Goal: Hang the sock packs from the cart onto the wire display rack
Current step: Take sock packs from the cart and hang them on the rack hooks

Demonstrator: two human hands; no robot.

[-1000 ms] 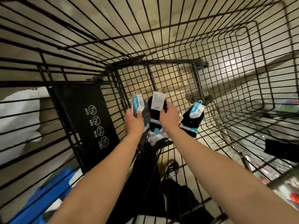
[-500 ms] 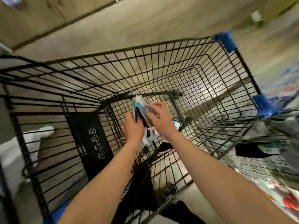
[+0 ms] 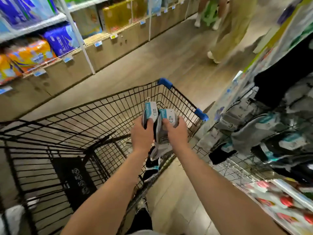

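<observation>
Your left hand (image 3: 142, 135) and right hand (image 3: 177, 133) each curl around a bundle of sock packs (image 3: 159, 131). You hold them together above the cart (image 3: 108, 106), near its right rim, and loose sock toes dangle below your wrists.

Expect the packs to be light, soft and floppy. Only the card header (image 3: 151, 110) at the top looks stiff, so pinch there, just under the small hook (image 3: 148, 99). That way the hook stays free and points where you aim it. A grip lower on the fabric will probably let the header droop.

The wire display rack (image 3: 237, 168) stands to your right, just beside the cart, and is already crowded with hanging socks (image 3: 250, 133). Bare wire shows on its nearer, lower part. The cart's rim and its blue corner guard (image 3: 201, 114) lie between you and the rack, so lift the dangling toes over them. Someone's legs (image 3: 225, 34) stand far up the aisle, well apart from you.
</observation>
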